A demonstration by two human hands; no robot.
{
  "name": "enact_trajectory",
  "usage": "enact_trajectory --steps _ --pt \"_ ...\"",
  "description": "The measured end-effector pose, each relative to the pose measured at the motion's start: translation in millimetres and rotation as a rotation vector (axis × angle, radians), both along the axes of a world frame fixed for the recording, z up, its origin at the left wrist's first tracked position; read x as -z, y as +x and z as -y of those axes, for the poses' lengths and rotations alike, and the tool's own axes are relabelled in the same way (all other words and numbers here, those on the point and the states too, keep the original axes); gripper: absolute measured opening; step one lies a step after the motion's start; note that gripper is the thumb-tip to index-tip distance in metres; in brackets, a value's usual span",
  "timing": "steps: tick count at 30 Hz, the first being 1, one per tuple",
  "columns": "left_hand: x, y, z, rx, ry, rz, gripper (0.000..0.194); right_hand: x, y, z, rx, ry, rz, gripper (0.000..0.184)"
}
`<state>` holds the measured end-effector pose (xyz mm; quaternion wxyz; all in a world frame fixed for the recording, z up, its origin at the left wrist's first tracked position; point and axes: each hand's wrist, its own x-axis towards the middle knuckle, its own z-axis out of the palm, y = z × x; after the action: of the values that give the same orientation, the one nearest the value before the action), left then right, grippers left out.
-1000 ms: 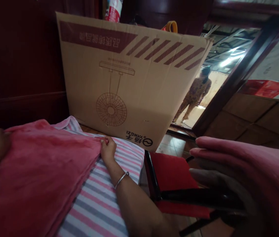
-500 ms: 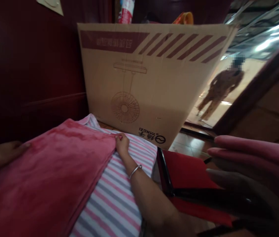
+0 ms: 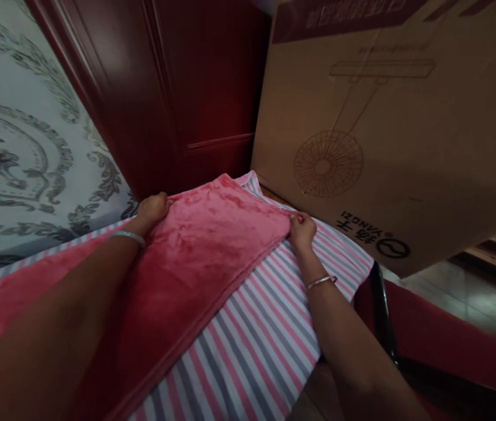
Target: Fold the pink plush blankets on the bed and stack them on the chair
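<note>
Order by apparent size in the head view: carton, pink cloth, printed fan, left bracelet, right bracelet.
1. Carton
2. Pink cloth
3. Printed fan
Last: left bracelet and right bracelet, too alike to rank.

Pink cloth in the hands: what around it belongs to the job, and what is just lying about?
Seemingly in use:
- pink cloth, gripped by the left hand and right hand
- striped cloth beneath it

Seemingly just nearby:
- cardboard box
- red seat
</note>
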<state>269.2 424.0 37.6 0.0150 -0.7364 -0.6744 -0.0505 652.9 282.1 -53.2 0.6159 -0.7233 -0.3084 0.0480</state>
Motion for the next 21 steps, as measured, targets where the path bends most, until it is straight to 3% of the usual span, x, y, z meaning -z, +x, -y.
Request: enact_trajectory --steps 4,9,15,21 --pt "-6.5 -15 5 0.018 -0.064 -0.048 0.057 -3.0 -3 0 0.006 -0.007 -0.002 0.033" --pt "-7.5 -61 20 0.037 -0.114 -0.042 0.062 -2.7 -1 0 0.022 -0.011 0.000 0.033" --pt "-9.9 -123 66 0.013 -0.153 -0.010 0.057 3.8 1 3 0.028 -0.031 -0.032 0.028" --pt "-0.7 -134 92 -0.113 -0.033 -0.032 0.046 7.0 6 6 0.119 0.083 -0.041 0.015"
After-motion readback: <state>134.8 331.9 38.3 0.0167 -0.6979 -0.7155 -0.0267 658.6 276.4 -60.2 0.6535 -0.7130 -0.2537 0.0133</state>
